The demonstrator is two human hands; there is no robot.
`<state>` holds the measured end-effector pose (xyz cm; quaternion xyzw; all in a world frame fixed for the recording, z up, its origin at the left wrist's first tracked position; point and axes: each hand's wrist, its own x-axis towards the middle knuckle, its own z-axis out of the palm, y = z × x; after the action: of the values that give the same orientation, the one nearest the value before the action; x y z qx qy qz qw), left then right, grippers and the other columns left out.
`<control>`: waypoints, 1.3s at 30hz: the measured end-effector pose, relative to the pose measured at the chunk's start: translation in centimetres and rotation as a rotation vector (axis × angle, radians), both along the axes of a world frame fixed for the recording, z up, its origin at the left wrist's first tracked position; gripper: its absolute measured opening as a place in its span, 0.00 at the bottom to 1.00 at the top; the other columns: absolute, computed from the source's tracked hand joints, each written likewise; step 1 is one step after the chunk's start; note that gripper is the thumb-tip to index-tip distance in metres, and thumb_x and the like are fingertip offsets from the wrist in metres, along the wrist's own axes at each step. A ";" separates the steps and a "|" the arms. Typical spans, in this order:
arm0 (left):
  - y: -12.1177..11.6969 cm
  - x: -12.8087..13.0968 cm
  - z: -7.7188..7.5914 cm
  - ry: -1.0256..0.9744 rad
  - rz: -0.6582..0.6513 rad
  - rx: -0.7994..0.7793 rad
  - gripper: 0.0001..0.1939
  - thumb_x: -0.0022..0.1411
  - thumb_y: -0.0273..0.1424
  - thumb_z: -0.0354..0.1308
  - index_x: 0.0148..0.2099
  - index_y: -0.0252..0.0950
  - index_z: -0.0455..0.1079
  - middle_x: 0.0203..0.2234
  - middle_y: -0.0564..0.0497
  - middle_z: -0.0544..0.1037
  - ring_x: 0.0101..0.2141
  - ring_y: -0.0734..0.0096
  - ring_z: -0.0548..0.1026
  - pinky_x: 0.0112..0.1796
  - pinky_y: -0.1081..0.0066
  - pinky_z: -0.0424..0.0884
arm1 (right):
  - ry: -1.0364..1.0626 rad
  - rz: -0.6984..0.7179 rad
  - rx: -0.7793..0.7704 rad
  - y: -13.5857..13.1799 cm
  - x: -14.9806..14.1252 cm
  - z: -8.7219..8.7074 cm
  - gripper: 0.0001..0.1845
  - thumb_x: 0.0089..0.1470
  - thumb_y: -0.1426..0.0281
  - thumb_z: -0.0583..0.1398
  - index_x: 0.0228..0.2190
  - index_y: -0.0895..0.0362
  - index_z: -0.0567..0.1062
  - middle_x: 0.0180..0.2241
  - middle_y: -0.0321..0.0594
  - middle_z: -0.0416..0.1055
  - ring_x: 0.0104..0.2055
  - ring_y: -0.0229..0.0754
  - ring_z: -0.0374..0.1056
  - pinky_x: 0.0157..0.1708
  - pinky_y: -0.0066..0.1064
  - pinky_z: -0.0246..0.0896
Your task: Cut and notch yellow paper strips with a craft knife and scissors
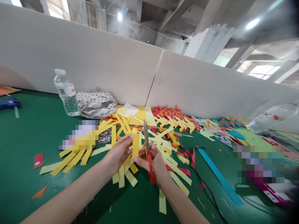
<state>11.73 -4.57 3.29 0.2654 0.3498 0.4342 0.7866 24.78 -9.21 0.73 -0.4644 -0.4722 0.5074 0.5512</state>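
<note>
Between my two hands is a yellow paper strip [135, 143], held upright. My left hand [120, 151] pinches its left edge with thumb and fingers. Scissors [151, 168] with red handles sit in my right hand [156, 160], their blades pointing up and away from me. The right thumb also reaches to the strip's lower end. Under and around both hands lies a loose heap of yellow and pale yellow paper strips [121, 177]. My palms hide part of the heap.
A water bottle [66, 93] and a patterned cloth bag [97, 102] stand against the white partition [112, 62]. Woven red and orange paper pieces [168, 115] lie at the back. To the right are a blue strip [219, 175], a black cable [207, 186] and another bottle [273, 118]. A blue glue gun [10, 103] is far left.
</note>
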 end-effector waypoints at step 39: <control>0.1 -2.2 -1.8 0.368 0.100 0.379 0.13 0.43 0.36 0.68 0.26 0.35 0.68 0.22 0.57 0.72 0.25 0.78 0.70 0.28 0.77 0.68 | -0.195 -0.100 -0.101 -0.5 -0.6 0.3 0.20 0.35 0.73 0.68 0.28 0.54 0.63 0.33 0.34 0.70 0.25 0.35 0.65 0.28 0.30 0.61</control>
<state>9.52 -4.44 1.48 0.4649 0.4122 0.4748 0.6233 24.19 -9.75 1.07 -0.5617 -0.4736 0.4551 0.5031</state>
